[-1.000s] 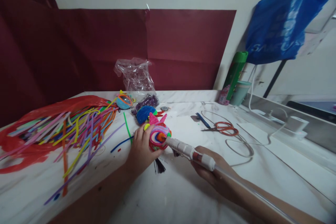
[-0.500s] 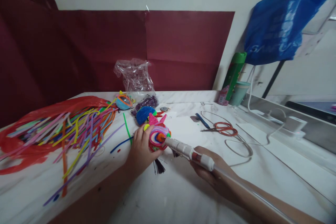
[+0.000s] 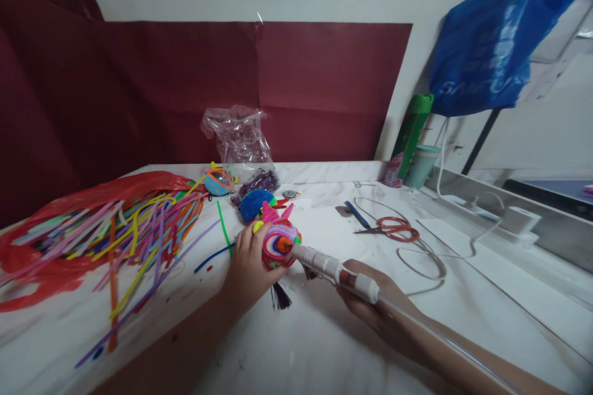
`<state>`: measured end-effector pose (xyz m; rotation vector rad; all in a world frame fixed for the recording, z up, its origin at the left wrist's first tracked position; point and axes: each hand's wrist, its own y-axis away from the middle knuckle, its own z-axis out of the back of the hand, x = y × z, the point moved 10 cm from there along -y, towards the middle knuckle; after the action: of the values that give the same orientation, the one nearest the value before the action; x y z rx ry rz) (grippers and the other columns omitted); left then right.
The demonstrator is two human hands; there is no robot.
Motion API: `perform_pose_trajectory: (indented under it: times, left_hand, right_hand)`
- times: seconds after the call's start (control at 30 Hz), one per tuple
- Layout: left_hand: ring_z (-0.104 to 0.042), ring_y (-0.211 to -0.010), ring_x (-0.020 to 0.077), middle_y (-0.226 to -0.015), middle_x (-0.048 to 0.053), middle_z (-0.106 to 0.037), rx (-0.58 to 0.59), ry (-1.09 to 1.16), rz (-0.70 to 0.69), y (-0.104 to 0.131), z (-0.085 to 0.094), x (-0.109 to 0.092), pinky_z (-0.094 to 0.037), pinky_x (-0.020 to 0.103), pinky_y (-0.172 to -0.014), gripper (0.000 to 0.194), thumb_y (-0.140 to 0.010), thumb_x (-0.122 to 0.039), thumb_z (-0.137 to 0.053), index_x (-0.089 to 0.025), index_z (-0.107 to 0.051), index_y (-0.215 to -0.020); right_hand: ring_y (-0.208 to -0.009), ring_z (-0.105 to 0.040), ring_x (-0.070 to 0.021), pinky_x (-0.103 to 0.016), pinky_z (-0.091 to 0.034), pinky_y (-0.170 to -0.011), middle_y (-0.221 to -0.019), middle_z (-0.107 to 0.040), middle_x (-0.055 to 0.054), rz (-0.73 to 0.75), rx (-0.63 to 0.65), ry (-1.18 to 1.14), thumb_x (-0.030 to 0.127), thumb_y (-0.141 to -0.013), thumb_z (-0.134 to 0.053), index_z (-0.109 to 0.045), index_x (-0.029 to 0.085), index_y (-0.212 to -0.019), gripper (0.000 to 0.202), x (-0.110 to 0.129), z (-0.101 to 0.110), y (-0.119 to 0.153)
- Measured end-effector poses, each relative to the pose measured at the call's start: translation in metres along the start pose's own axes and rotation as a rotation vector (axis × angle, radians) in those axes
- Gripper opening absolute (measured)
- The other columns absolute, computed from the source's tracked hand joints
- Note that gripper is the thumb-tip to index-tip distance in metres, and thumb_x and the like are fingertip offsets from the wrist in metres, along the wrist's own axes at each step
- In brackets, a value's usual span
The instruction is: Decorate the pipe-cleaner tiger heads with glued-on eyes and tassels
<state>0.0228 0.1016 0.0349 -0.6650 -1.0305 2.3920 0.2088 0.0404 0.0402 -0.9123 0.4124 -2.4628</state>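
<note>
My left hand (image 3: 250,262) is closed around a round craft ball (image 3: 281,239) coiled in pink, purple, white and red pipe cleaners, with pink pointed ears and a black tassel (image 3: 280,296) below. In my right hand (image 3: 370,296) is a white hot glue gun (image 3: 327,264), a long clear glue stick (image 3: 440,333) running out of its back end. Its nozzle meets or nearly meets the orange centre of the coil; I cannot tell if they touch. Just behind the ball lies a blue coiled craft piece (image 3: 257,204).
Loose pipe cleaners (image 3: 152,222) spread over a red plastic bag (image 3: 46,287) at left. Orange-handled scissors (image 3: 396,228), a blue cutter (image 3: 357,215) and a looped cable (image 3: 435,259) lie at right. A green spray can (image 3: 412,136) and cup (image 3: 422,165) stand behind.
The whole view has shifted very slightly. Both hands, the ball and the glue gun keep nearly the same positions, with the nozzle still at the coil's centre.
</note>
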Motion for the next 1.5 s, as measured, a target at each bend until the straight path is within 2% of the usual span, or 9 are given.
perform_pose_trajectory:
  times: [0.13, 0.27, 0.43, 0.63, 0.8, 1.13, 1.27, 1.4, 1.5]
  left_hand:
    - [-0.048, -0.115, 0.0339, -0.124, 0.016, -0.049, -0.011, -0.003, -0.007, 0.0, 0.001, 0.0, -0.044, 0.05, -0.094, 0.072, -0.066, -0.037, -0.073, -0.02, -0.041, -0.129]
    - [-0.048, -0.116, 0.0346, -0.124, 0.017, -0.049, -0.021, -0.023, -0.024, 0.0, 0.002, -0.001, -0.043, 0.052, -0.094, 0.074, -0.065, -0.036, -0.074, -0.02, -0.04, -0.129]
    - [-0.047, -0.116, 0.0343, -0.124, 0.018, -0.049, 0.0, -0.029, -0.016, 0.0, 0.001, -0.001, -0.043, 0.051, -0.095, 0.074, -0.064, -0.031, -0.074, -0.017, -0.041, -0.129]
    - [-0.047, -0.116, 0.0344, -0.123, 0.016, -0.049, -0.011, -0.026, -0.024, 0.0, 0.001, -0.001, -0.042, 0.05, -0.096, 0.074, -0.064, -0.033, -0.073, -0.018, -0.041, -0.129]
    - [-0.048, -0.115, 0.0341, -0.123, 0.016, -0.049, -0.014, -0.022, -0.019, -0.001, 0.001, -0.002, -0.042, 0.051, -0.096, 0.074, -0.064, -0.034, -0.073, -0.019, -0.041, -0.129]
    - [-0.049, -0.115, 0.0336, -0.122, 0.017, -0.05, -0.027, -0.011, -0.028, 0.0, 0.001, -0.003, -0.042, 0.05, -0.096, 0.072, -0.068, -0.04, -0.071, -0.018, -0.041, -0.129]
    - [-0.049, -0.114, 0.0328, -0.119, 0.017, -0.051, -0.04, -0.013, -0.043, -0.002, 0.004, -0.006, -0.043, 0.048, -0.095, 0.071, -0.07, -0.046, -0.07, -0.018, -0.041, -0.128]
    - [-0.05, -0.112, 0.0326, -0.117, 0.016, -0.052, -0.036, -0.013, -0.042, -0.002, 0.004, -0.005, -0.043, 0.048, -0.095, 0.071, -0.069, -0.045, -0.07, -0.018, -0.041, -0.128]
    - [-0.049, -0.113, 0.0333, -0.12, 0.017, -0.051, -0.031, -0.014, -0.029, -0.002, 0.003, -0.003, -0.043, 0.049, -0.095, 0.073, -0.069, -0.046, -0.07, -0.018, -0.04, -0.129]
  right_hand:
    - [-0.059, -0.05, -0.0139, -0.026, -0.04, -0.055, -0.069, -0.055, -0.001, -0.05, 0.002, -0.014, 0.029, -0.086, -0.042, -0.047, 0.021, -0.073, 0.017, -0.003, -0.001, 0.0]
    - [-0.059, -0.048, -0.0137, -0.026, -0.039, -0.054, -0.066, -0.053, -0.001, -0.031, -0.019, -0.024, 0.029, -0.086, -0.042, -0.046, 0.021, -0.071, 0.018, 0.001, 0.002, 0.0]
    - [-0.057, -0.046, -0.0127, -0.024, -0.039, -0.054, -0.065, -0.05, 0.0, -0.027, 0.014, -0.018, 0.028, -0.086, -0.041, -0.042, 0.021, -0.069, 0.018, 0.004, 0.002, -0.002]
    - [-0.057, -0.047, -0.0128, -0.024, -0.039, -0.055, -0.065, -0.051, 0.0, -0.012, 0.032, 0.005, 0.026, -0.085, -0.042, -0.04, 0.021, -0.069, 0.016, 0.003, 0.0, -0.002]
    - [-0.055, -0.046, -0.0125, -0.024, -0.038, -0.052, -0.063, -0.049, 0.0, 0.004, -0.004, -0.004, 0.025, -0.085, -0.04, -0.038, 0.021, -0.067, 0.019, 0.004, 0.001, -0.003]
    - [-0.056, -0.048, -0.0141, -0.026, -0.041, -0.052, -0.063, -0.052, 0.0, -0.093, -0.038, -0.068, 0.031, -0.085, -0.044, -0.046, 0.021, -0.068, 0.02, -0.001, 0.008, -0.002]
    - [-0.061, -0.051, -0.0143, -0.025, -0.044, -0.056, -0.067, -0.056, 0.0, -0.144, -0.054, -0.133, 0.035, -0.088, -0.044, -0.053, 0.02, -0.075, 0.022, -0.006, 0.012, 0.0]
    - [-0.064, -0.053, -0.0145, -0.025, -0.044, -0.057, -0.071, -0.059, -0.001, -0.14, -0.027, -0.171, 0.035, -0.089, -0.045, -0.056, 0.019, -0.08, 0.021, -0.01, 0.008, 0.001]
    - [-0.061, -0.051, -0.0135, -0.024, -0.042, -0.056, -0.068, -0.056, 0.001, -0.131, -0.009, -0.164, 0.034, -0.088, -0.047, -0.053, 0.019, -0.076, 0.02, -0.009, 0.004, -0.001]
